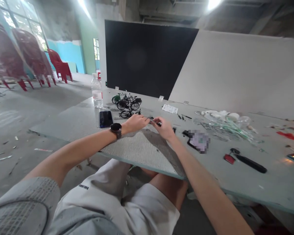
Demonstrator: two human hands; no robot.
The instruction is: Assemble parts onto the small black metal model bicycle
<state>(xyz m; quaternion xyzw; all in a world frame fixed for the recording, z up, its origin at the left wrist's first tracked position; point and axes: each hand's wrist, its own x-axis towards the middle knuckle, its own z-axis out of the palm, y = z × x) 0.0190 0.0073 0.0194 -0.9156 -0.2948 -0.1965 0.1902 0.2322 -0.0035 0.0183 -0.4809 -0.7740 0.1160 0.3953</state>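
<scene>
My left hand (138,122), with a watch (116,130) on its wrist, is closed at one end of a small dark, thin piece (150,118). My right hand (163,128) pinches the other side of it between thumb and fingers. The piece is held low over the table, too small and too covered by fingers to tell its kind. Just beyond my left hand stand several miniature bicycles (129,103), mostly black, one with a green part. The nearest miniature bicycle (127,113) is close to my left knuckles.
A phone (106,118) and a water bottle (97,91) are on the left of the table (127,150). To the right lie a white paper slip (170,108), clear plastic bags (225,122), a black-handled tool (251,163) and a red item (229,159). Boards (149,58) rise behind.
</scene>
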